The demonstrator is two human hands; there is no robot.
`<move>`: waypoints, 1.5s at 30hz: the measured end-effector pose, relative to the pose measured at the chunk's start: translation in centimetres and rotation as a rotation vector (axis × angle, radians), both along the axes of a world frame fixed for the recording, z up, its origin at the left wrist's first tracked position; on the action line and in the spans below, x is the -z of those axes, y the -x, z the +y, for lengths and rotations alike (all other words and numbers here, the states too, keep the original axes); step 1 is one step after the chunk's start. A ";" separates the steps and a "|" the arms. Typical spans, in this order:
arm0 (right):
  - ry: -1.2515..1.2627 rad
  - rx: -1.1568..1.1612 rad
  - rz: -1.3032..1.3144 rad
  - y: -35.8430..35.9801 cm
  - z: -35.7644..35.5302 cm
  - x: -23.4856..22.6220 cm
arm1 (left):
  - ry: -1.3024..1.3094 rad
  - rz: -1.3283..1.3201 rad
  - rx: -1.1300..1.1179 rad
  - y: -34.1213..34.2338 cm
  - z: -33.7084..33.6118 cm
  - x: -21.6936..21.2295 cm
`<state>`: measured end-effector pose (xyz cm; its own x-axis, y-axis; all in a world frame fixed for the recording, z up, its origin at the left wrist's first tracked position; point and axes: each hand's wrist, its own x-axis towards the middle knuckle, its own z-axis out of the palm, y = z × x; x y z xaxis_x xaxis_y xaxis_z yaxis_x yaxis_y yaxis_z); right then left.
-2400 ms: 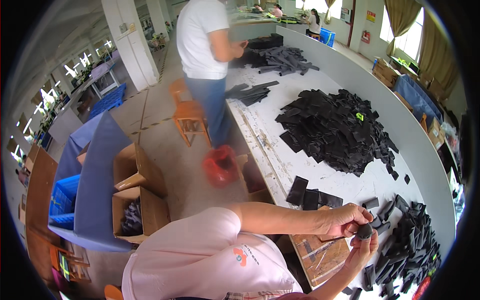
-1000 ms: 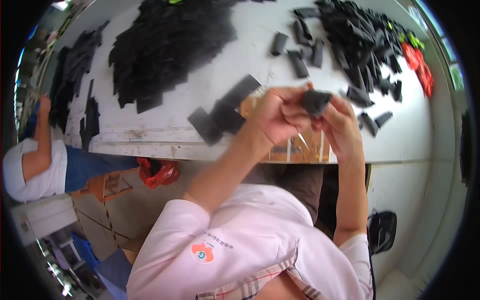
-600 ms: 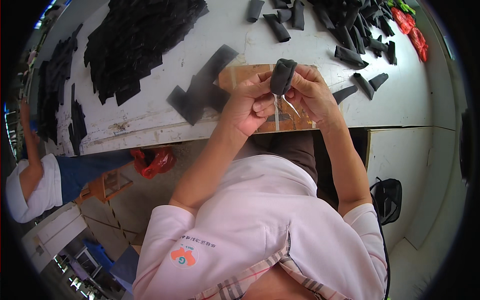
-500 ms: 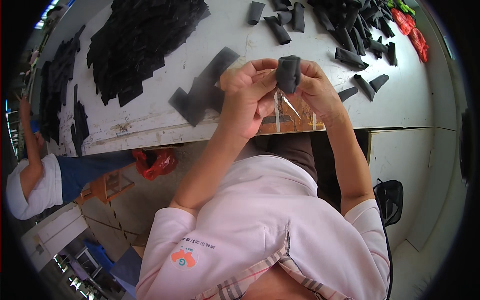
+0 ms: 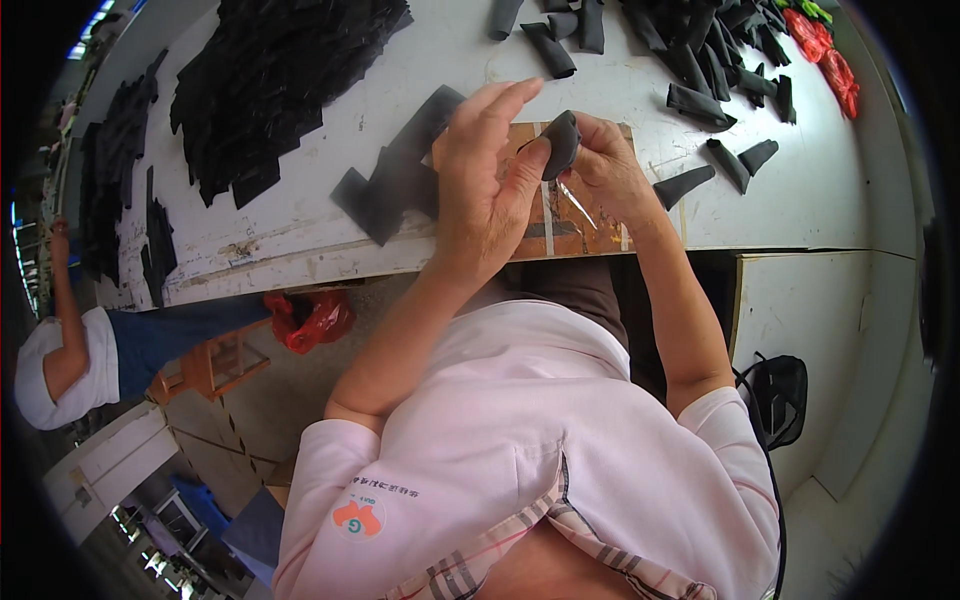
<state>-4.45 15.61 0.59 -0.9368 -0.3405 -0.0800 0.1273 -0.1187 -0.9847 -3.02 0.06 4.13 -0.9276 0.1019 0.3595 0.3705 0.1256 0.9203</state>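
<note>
A small rolled piece of black fabric [image 5: 562,146] is held up over the table's near edge. My right hand [image 5: 612,172] pinches it from the right between thumb and fingers. From beneath that hand a thin, shiny, pointed metal tool [image 5: 575,206] sticks out; its other end is hidden, so its kind is unclear. My left hand [image 5: 484,178] has its fingers stretched out, and only its thumb tip touches the left side of the piece. Flat black fabric pieces [image 5: 402,165] lie on the table to the left of my left hand.
A large heap of flat black pieces [image 5: 270,90] covers the table's left part. Rolled black pieces [image 5: 700,50] pile up at the back right, near red plastic bags [image 5: 835,75]. A brown board [image 5: 535,225] lies under my hands. Another person [image 5: 70,360] is at far left.
My left hand's fingers have opened away from the rolled piece and stretched upward. The piece has tilted in my right hand, which stays closed on it.
</note>
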 end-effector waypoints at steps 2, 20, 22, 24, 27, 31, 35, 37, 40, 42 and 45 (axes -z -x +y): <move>-0.205 0.093 0.129 -0.2 0.1 -0.5 | 0.012 0.147 0.110 1.1 -0.1 0.0; -0.697 0.036 0.745 -0.7 0.1 -3.5 | -0.410 -0.354 0.297 1.1 -0.3 -0.9; -0.564 0.066 0.725 -0.9 0.4 -3.0 | -0.127 -0.253 0.309 1.7 0.4 -2.6; -0.595 0.031 0.613 -1.3 0.1 -0.4 | 0.112 -0.141 0.318 2.4 0.6 -1.7; -0.582 0.108 0.553 -1.7 -0.4 0.5 | 0.242 -0.168 0.346 2.3 0.3 -0.8; -0.633 0.035 0.528 -1.4 0.5 0.4 | 0.207 0.124 0.202 1.5 0.9 -1.2; -0.726 -0.033 0.507 -1.3 0.2 -2.6 | -0.275 -0.053 0.225 1.0 0.9 -1.3; -0.696 -0.011 0.613 -0.7 0.4 -2.5 | -0.422 -0.158 0.267 1.3 0.7 -1.8; -0.790 -0.024 0.682 -0.6 0.5 -3.1 | -0.362 -0.096 0.281 1.3 0.4 -1.7; -0.741 -0.041 0.682 -0.6 0.6 -2.7 | -0.312 -0.057 0.302 1.3 0.2 -1.4; -0.650 -0.005 0.627 -1.3 -0.2 -0.4 | -0.315 -0.102 0.317 1.2 0.1 -1.0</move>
<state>-3.19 15.42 0.99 -0.8719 -0.4109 0.2665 -0.4565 0.4847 -0.7461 -4.27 0.13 5.15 -0.9005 0.2865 0.3273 0.2514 -0.2712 0.9291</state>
